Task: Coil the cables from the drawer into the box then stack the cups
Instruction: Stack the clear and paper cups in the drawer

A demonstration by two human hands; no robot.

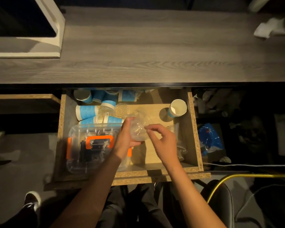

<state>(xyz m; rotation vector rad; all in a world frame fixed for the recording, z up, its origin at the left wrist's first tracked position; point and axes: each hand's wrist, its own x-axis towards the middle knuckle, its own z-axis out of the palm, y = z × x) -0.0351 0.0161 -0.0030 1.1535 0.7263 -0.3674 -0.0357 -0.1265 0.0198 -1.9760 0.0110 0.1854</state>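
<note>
Head view: left hand (127, 135) grips clear plastic cup (138, 129), thin-walled, transparent, tilted, above open drawer (192, 129) centre. Right hand (163, 140) pinches cup rim with fingertips. Blue-and-white paper cups (87, 111) lie jumbled at drawer back left. Clear box (92, 145) with orange latches holds dark cables.

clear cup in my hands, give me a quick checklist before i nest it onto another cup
1. Left hand has a grip on the clear cup: ok.
2. Right hand steadies the cup: cannot tell, fingers meet its rim.
3. Another clear cup within the drawer to nest with: ok.
4. Box closed, dark cables inside: ok.
5. Paper cups upright for stacking: not ok, most lie tipped; one stands.
</note>
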